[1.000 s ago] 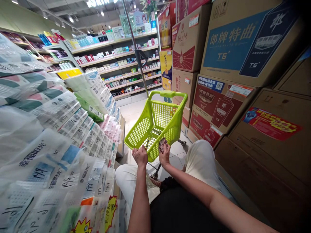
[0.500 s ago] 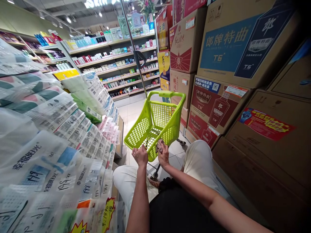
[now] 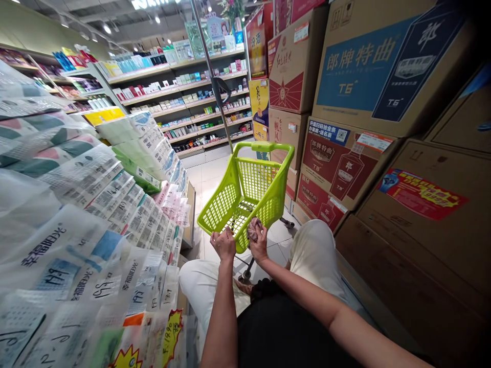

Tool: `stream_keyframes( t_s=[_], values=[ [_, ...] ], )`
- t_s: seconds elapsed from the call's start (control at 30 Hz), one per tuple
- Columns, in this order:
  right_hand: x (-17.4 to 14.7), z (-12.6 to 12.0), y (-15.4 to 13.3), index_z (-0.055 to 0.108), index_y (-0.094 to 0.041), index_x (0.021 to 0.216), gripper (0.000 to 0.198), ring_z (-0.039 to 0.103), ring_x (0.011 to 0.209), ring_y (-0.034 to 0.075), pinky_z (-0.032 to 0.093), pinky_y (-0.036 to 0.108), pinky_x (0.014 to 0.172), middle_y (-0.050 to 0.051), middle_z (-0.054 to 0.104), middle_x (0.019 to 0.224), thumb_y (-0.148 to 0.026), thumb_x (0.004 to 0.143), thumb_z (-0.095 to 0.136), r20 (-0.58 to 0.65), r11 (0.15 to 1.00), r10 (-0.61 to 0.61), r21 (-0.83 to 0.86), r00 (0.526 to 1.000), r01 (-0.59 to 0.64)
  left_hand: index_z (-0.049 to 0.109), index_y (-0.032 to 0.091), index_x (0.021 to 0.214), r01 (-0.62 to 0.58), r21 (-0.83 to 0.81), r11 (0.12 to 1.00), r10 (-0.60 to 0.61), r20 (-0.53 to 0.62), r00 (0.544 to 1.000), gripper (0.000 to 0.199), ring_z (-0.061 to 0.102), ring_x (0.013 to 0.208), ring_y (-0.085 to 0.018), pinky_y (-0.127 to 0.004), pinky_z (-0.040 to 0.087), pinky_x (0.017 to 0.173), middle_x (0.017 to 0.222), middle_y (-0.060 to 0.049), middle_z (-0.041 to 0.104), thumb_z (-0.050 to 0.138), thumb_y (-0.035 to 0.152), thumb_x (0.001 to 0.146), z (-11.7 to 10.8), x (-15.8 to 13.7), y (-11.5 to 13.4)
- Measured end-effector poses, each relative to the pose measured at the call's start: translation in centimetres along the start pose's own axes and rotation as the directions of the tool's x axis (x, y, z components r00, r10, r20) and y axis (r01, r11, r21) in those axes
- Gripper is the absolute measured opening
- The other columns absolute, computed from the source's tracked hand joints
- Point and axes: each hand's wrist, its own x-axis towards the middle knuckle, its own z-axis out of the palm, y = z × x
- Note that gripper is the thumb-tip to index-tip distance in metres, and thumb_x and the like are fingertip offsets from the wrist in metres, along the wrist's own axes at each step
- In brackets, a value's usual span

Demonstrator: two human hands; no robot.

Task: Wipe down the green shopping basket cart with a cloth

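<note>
A lime-green plastic shopping cart (image 3: 264, 212) with mesh sides stands tilted in view between my knees. My left hand (image 3: 223, 244) is closed over the rim at its near end. In my right hand (image 3: 259, 248) is a crumpled pinkish-brown cloth (image 3: 254, 229), bunched up against the outside of the cart's near right side. The fingers of that hand are wrapped round the cloth and partly hidden by it. Inside, the basket shows only its mesh walls and bottom. A dark caster wheel (image 3: 244, 276) shows beneath the near end.
Wrapped tissue packs (image 3: 115, 199) are stacked high along my left. Large cardboard cartons (image 3: 353, 71) form a wall on my right. Farther off, shelves (image 3: 184, 97) hold many small boxes. A metal pole (image 3: 213, 71) rises behind the cart.
The cloth in my right hand has shifted slightly up and looks more bunched. My left hand stays on the rim, and the cart hardly moves.
</note>
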Motion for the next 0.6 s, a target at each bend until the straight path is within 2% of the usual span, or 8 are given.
stream_keyframes(
  t_s=[0.1, 0.13, 0.23, 0.3, 0.33, 0.43, 0.5, 0.6],
  values=[
    [-0.6, 0.0, 1.2, 0.063, -0.019, 0.124, 0.045, 0.054, 0.123, 0.027, 0.040, 0.047, 0.113, 0.013, 0.051, 0.125, -0.033, 0.083, 0.053, -0.046, 0.998, 0.070, 0.002, 0.997, -0.070, 0.071, 0.024, 0.068, 0.004, 0.000, 1.000, -0.004, 0.001, 1.000, 0.055, 0.057, 0.098, -0.029, -0.049, 0.022, 0.114, 0.076, -0.011, 0.071, 0.032, 0.045, 0.099, 0.1, -0.1, 0.1],
    [-0.9, 0.1, 1.3, 0.063, -0.019, 0.124, 0.045, 0.055, 0.122, 0.026, 0.040, 0.047, 0.113, 0.013, 0.052, 0.123, -0.032, 0.083, 0.052, -0.047, 0.998, 0.060, 0.002, 0.997, -0.060, 0.071, 0.024, 0.068, 0.009, 0.003, 1.000, -0.010, 0.005, 1.000, 0.055, 0.057, 0.099, -0.029, -0.049, 0.022, 0.113, 0.076, -0.011, 0.071, 0.032, 0.045, 0.099, 0.1, -0.1, 0.2],
    [-2.2, 0.4, 1.1, 0.064, -0.019, 0.126, 0.043, 0.052, 0.126, 0.025, 0.037, 0.044, 0.116, 0.013, 0.050, 0.128, -0.030, 0.086, 0.051, 0.039, 0.996, -0.093, 0.017, 0.995, 0.093, 0.071, 0.024, 0.068, 0.014, 0.012, 1.000, -0.014, 0.006, 1.000, 0.054, 0.057, 0.100, -0.029, -0.048, 0.024, 0.113, 0.074, -0.010, 0.071, 0.032, 0.045, 0.099, 0.1, -0.1, 0.3],
    [-2.8, 0.5, 1.0, 0.066, -0.019, 0.124, 0.041, 0.049, 0.130, 0.025, 0.035, 0.043, 0.118, 0.014, 0.047, 0.132, -0.029, 0.088, 0.050, 0.091, 0.990, -0.143, 0.022, 0.986, 0.141, 0.072, 0.024, 0.069, 0.007, 0.027, 1.000, -0.007, 0.002, 1.000, 0.053, 0.058, 0.099, -0.028, -0.048, 0.024, 0.113, 0.075, -0.011, 0.072, 0.033, 0.042, 0.099, 0.0, -0.1, 0.4],
    [-3.0, 0.5, 1.1, 0.067, -0.019, 0.122, 0.040, 0.049, 0.130, 0.026, 0.034, 0.044, 0.118, 0.015, 0.047, 0.132, -0.027, 0.087, 0.050, 0.102, 0.993, -0.121, 0.012, 0.987, 0.120, 0.073, 0.024, 0.069, 0.004, 0.037, 0.999, -0.004, 0.004, 1.000, 0.052, 0.058, 0.099, -0.029, -0.048, 0.024, 0.113, 0.076, -0.011, 0.073, 0.033, 0.040, 0.099, -0.1, 0.0, 0.5],
    [-3.4, 1.0, 1.3, 0.067, -0.016, 0.119, 0.041, 0.052, 0.126, 0.030, 0.036, 0.051, 0.116, 0.017, 0.047, 0.126, -0.019, 0.082, 0.049, 0.093, 0.997, 0.050, -0.056, 0.994, -0.045, 0.074, 0.023, 0.069, 0.007, 0.055, 0.998, -0.008, 0.021, 1.000, 0.052, 0.058, 0.101, -0.029, -0.049, 0.024, 0.112, 0.077, -0.012, 0.073, 0.033, 0.038, 0.098, -0.2, 0.1, 0.6],
    [-3.6, 1.6, 1.1, 0.066, -0.015, 0.120, 0.044, 0.052, 0.125, 0.032, 0.036, 0.053, 0.116, 0.018, 0.046, 0.125, -0.017, 0.080, 0.049, 0.068, 0.992, 0.095, -0.084, 0.993, -0.089, 0.074, 0.023, 0.069, 0.018, 0.056, 0.998, -0.019, 0.022, 1.000, 0.055, 0.058, 0.101, -0.030, -0.050, 0.024, 0.112, 0.077, -0.013, 0.073, 0.032, 0.041, 0.099, -0.2, 0.2, 0.6],
    [-4.1, 2.3, 0.7, 0.063, -0.018, 0.126, 0.047, 0.045, 0.134, 0.031, 0.034, 0.051, 0.118, 0.017, 0.043, 0.133, -0.017, 0.081, 0.048, 0.094, 0.997, -0.053, -0.055, 0.994, 0.058, 0.074, 0.023, 0.069, 0.025, 0.061, 0.998, -0.026, 0.018, 0.999, 0.057, 0.059, 0.101, -0.030, -0.050, 0.023, 0.112, 0.078, -0.013, 0.074, 0.029, 0.043, 0.099, -0.2, 0.3, 0.5]
  ],
)
